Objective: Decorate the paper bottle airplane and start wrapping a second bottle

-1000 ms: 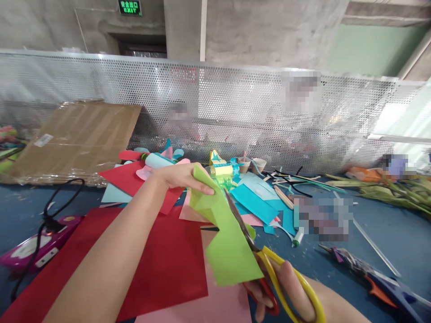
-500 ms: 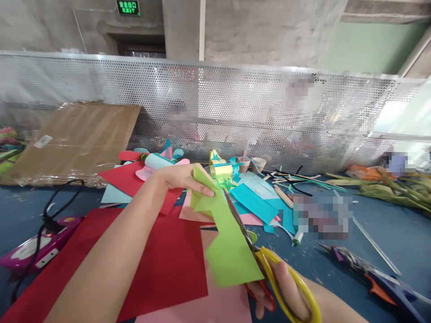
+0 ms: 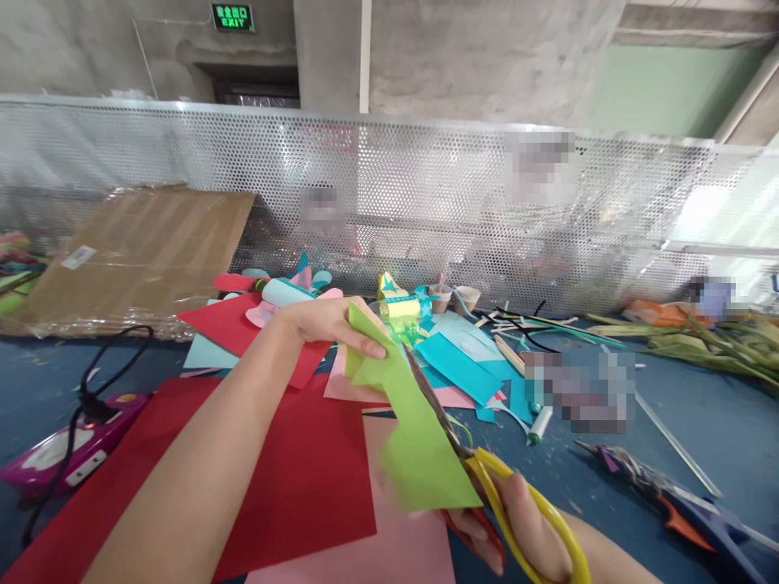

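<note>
A piece of lime-green paper (image 3: 426, 450) with a notched left edge is pinched at its upper end by my left hand (image 3: 332, 326). My right hand (image 3: 529, 519) grips scissors (image 3: 508, 487) with a yellow handle loop and a red one. Their blades lie along the right edge of the green paper, pointing up and away from me; whether they are fully closed I cannot tell. A thin green strip curls beside the blades. Below the green paper lie a large red sheet (image 3: 298, 487) and a pink sheet (image 3: 407, 551).
Blue paper pieces (image 3: 459, 367) lie behind the scissors. A glue gun (image 3: 669, 495) rests on the right, and a purple power strip (image 3: 115, 422) with a black cable on the left. Cardboard (image 3: 146, 251) leans against a perforated metal screen (image 3: 426, 195); small cups (image 3: 467, 298) stand near it.
My right hand with the scissors has shifted slightly right and down. The lower part of the green paper has swung a little to the right. My left hand has hardly moved.
</note>
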{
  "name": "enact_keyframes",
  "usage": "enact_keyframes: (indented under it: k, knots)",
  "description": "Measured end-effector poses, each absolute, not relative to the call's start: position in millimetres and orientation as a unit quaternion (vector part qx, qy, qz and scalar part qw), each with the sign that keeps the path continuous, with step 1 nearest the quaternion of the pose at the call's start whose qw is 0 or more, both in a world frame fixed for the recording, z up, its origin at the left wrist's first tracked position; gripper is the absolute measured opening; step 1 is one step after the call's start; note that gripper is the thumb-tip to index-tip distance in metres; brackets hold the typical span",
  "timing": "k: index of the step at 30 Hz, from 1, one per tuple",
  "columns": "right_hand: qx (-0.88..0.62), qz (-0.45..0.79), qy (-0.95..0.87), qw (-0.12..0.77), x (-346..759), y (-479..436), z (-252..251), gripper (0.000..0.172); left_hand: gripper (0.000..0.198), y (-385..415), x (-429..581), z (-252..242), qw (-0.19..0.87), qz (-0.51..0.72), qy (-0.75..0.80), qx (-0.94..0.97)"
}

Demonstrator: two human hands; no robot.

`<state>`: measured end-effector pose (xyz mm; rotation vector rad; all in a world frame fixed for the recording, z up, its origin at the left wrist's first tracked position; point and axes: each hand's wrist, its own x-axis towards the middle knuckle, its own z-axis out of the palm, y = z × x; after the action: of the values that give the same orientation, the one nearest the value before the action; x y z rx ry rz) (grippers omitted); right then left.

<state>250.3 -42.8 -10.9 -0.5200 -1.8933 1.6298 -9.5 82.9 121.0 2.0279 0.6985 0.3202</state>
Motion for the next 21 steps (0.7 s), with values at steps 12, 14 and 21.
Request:
enact_keyframes:
  k: [12, 14, 21]
  knots:
    - [-0.213, 0.596, -0.718, 0.289, 250.3, -41.1, -16.1, 0.074, 0.025, 84.2, -12.3, 121.9, 0.455, 0.125, 0.276, 0.837]
    - [-0.214, 0.599, -0.714, 0.291, 248.7, -41.6, -14.0, 0.074, 0.024, 83.6, -12.1, 122.4, 0.455, 0.125, 0.277, 0.837]
    - [-0.234, 0.611, -0.693, 0.304, 243.7, -44.9, -9.3, 0.074, 0.017, 79.2, -9.7, 126.5, 0.449, 0.134, 0.282, 0.837]
